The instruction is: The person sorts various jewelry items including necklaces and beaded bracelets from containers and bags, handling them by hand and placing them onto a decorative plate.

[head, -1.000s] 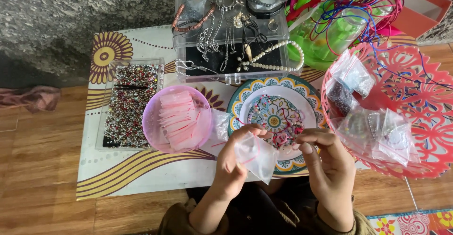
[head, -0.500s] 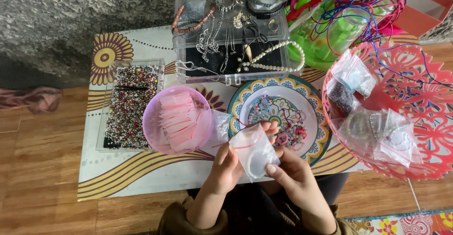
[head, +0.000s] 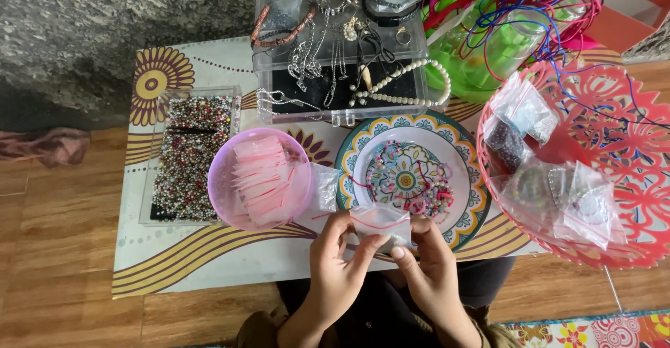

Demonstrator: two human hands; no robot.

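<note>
The small clear zip bag [head: 380,222] is held above the table edge, just in front of the patterned plate [head: 469,173] of beads. Left hand [head: 335,268] and right hand [head: 429,271] fingers pinch its sides. The pink bowl [head: 225,187] of bags sits left.

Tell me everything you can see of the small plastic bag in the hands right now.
The small zip bag is clear, thin plastic with a red line along its top edge. It looks empty, slightly crumpled, held flat and facing the camera above the table's near edge, just below the patterned plate. The left hand pinches its left side and the right hand its right side, fingertips at the opening.
</note>
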